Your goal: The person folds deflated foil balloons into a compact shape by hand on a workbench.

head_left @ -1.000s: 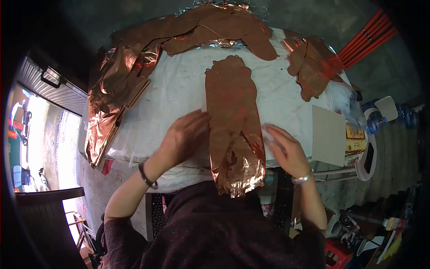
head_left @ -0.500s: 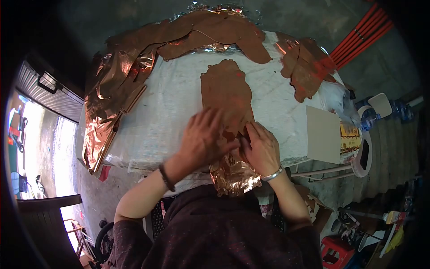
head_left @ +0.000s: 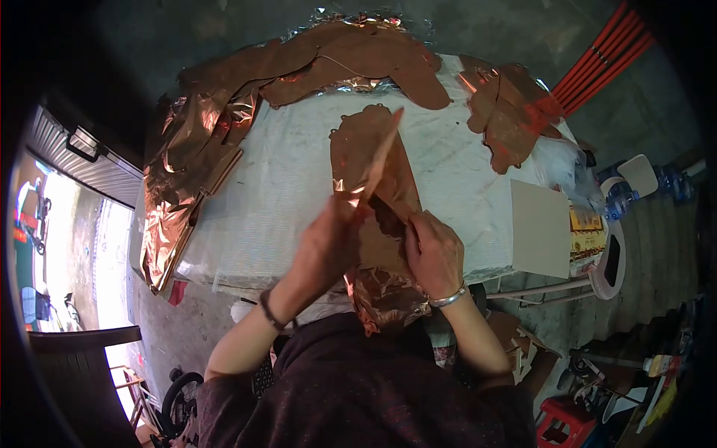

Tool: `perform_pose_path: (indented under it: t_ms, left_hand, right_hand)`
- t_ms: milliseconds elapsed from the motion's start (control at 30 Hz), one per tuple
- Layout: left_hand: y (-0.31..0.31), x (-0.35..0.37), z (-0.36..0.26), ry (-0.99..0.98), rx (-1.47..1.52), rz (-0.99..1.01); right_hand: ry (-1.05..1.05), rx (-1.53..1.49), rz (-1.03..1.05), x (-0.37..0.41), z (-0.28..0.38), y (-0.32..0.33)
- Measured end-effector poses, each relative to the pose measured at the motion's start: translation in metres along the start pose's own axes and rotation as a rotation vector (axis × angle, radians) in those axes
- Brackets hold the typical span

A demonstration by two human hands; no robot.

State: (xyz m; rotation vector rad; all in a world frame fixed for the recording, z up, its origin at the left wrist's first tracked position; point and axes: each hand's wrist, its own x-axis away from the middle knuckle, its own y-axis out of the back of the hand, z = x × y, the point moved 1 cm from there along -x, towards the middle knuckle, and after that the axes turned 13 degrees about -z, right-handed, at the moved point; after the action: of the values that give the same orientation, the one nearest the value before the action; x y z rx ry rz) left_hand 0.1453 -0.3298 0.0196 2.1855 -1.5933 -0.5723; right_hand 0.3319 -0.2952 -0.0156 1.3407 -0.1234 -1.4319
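A long copper-coloured foil sheet (head_left: pixel 362 142) lies lengthwise before me on the white-covered table (head_left: pixel 276 187), its shiny crumpled end hanging over the near edge. My left hand (head_left: pixel 325 243) is closed on the foil's left side, its fingertips partly hidden and blurred, where a flap stands raised and folded across the middle. On the foil's right edge, my right hand (head_left: pixel 437 250) has its thumb and fingers pressed together, gripping the sheet. Between the hands the foil gapes, showing a darker inner part.
More copper foil pieces (head_left: pixel 336 60) lie along the far edge, down the left side (head_left: pixel 175 187) and at the back right (head_left: pixel 515 119). A beige card (head_left: pixel 539 228) rests at the right, beside a yellow box (head_left: pixel 586 231). Red poles (head_left: pixel 601 56) stand beyond the right corner.
My left hand has closed on the foil and lifted a flap of it upright. My right hand has barely moved. The foil's near end has shifted and creased.
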Motion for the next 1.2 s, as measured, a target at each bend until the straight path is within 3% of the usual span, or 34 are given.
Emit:
perform_pose_path:
  t_ms: [33,67,200,267,333,400,467,567,733,833,933,1000,1033,1067,1133,1200]
  left_hand:
    - [0.008,0.006,0.018,-0.146,-0.010,-0.118]
    - [0.017,0.012,0.029,-0.146,-0.012,-0.113]
    - [0.043,0.032,0.044,-0.017,-0.099,-0.265]
    - [0.050,0.037,0.038,0.016,-0.118,-0.316]
    - [0.046,0.042,0.021,-0.535,-0.058,-0.326]
    - [0.034,0.035,-0.016,-0.832,-0.018,-0.098]
    - [0.001,0.029,-0.031,-1.151,-0.216,0.018]
    - [-0.041,0.008,0.002,-1.245,-0.360,0.174]
    - [-0.013,-0.005,0.017,-1.214,-0.477,0.133]
    - [0.018,-0.002,0.027,-1.063,-0.593,0.162]
    - [0.042,0.006,0.028,-0.935,-0.563,0.021]
    - [0.053,0.011,0.028,-0.677,-0.557,0.095]
    - [0.054,0.010,0.034,-0.653,-0.600,0.122]
    - [0.052,0.008,0.039,-0.650,-0.600,0.121]
    - [0.045,-0.001,0.045,-0.780,-0.553,0.084]
    - [0.041,-0.010,0.044,-0.789,-0.549,0.021]
  right_hand:
    - [-0.084,-0.029,0.011,-0.002,0.001,0.004]
    - [-0.166,-0.057,0.023,-0.002,-0.001,0.006]
    - [-0.267,-0.088,-0.074,-0.003,-0.009,0.008]
    - [-0.469,-0.194,-0.059,-0.008,-0.010,0.012]
    - [-0.464,-0.180,-0.050,-0.006,-0.014,0.010]
    - [-0.417,-0.205,-0.100,-0.006,-0.016,0.007]
    - [-0.464,-0.196,-0.084,-0.008,-0.014,0.011]
    - [-0.544,-0.186,-0.112,-0.008,-0.019,0.014]
    - [-0.608,-0.191,-0.123,0.006,-0.034,0.025]
    - [-0.613,-0.165,-0.089,0.009,-0.036,0.030]
    - [-0.667,-0.067,-0.034,0.002,-0.030,0.035]
    - [-0.378,0.048,-0.153,-0.003,-0.029,0.038]
    - [-0.423,0.037,-0.091,-0.006,-0.026,0.042]
    - [-0.422,0.035,-0.088,-0.008,-0.026,0.038]
    - [0.010,-0.107,-0.087,-0.014,-0.024,0.028]
    - [0.042,-0.080,0.037,-0.012,-0.023,0.020]
